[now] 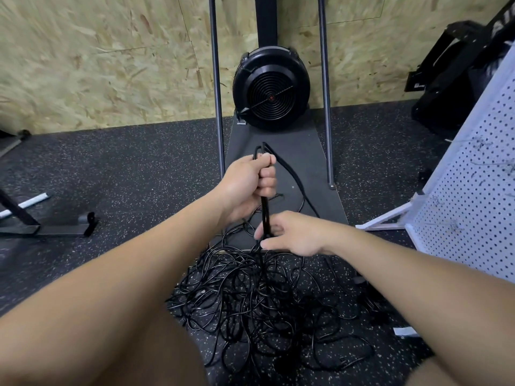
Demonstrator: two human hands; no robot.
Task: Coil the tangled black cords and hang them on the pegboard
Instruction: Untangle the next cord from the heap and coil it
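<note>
Coiling step, early. My left hand point(245, 182) grip closed on gathered loops of tangled black cords point(259, 296); right hand point(289, 232) grip pinches strand below. Next: draw more slack free from floor pile.

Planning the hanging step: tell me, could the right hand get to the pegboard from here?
Probably yes. The pegboard stands on the right hand's side with nothing between them, but that hand is pinching the cord bundle that the left hand grips.
</note>
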